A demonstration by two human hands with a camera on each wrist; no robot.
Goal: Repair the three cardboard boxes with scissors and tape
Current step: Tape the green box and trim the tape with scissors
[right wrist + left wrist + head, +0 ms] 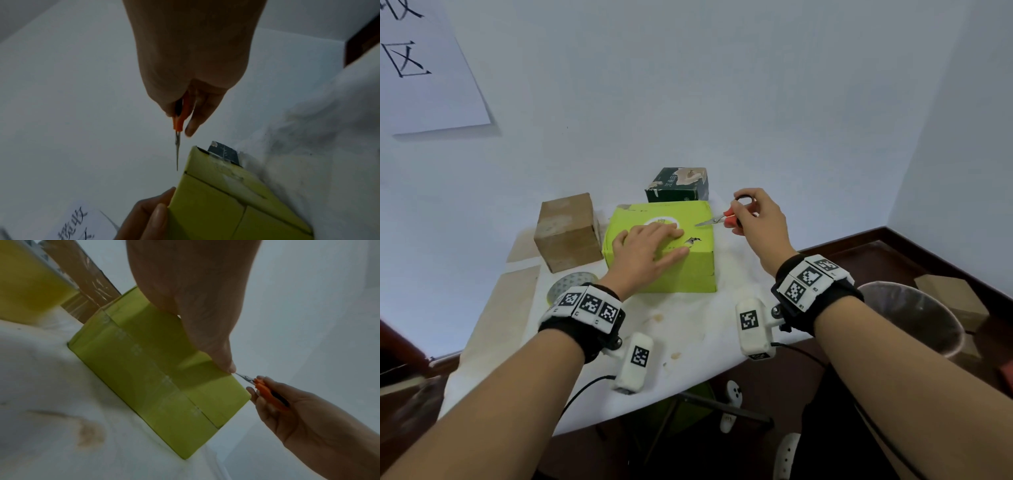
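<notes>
A lime-green cardboard box (pixel 688 270) stands mid-table, with a torn hole (pixel 693 241) in its top near the right edge. My left hand (pixel 650 253) lies flat on the lid, fingers straight, just left of the tear. My right hand (pixel 755 219) grips orange-handled scissors (pixel 717 219) above the box's far right corner, blades closed and pointing left. In the right wrist view the scissors (pixel 178 129) hang over the green box (pixel 226 203). A brown box (pixel 566 233) stands left, a dark green box (pixel 678 185) behind. A tape roll (pixel 566 286) lies behind my left wrist.
The white-covered table (pixel 688 329) ends close at the front and right. A lined waste bin (pixel 914 318) stands on the floor to the right, a cardboard box (pixel 952 294) beyond it. White walls close in behind and to the right.
</notes>
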